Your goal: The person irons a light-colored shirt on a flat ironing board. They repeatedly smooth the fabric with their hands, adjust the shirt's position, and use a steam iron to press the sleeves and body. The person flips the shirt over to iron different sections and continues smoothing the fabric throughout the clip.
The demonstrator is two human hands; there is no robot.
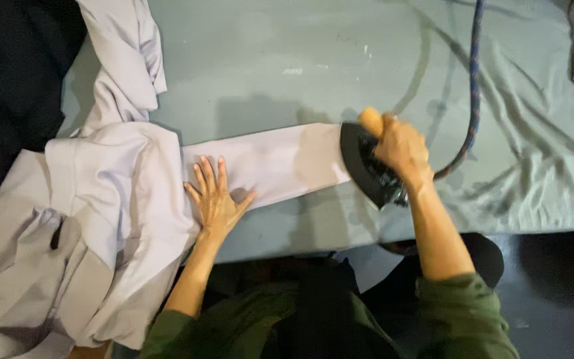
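Green sleeves sit closest to the lens. Going left to right, I log a pale lilac garment bunched at the table's left end, one sleeve laid flat across the grey cover. Left hand presses it, fingers spread, gripping nothing. Right hand is clamped on the handle of a dark iron at the sleeve's cuff. I judge the fabric light, soft and prone to slipping; the iron heavy, best held by its handle. A cord trails away.
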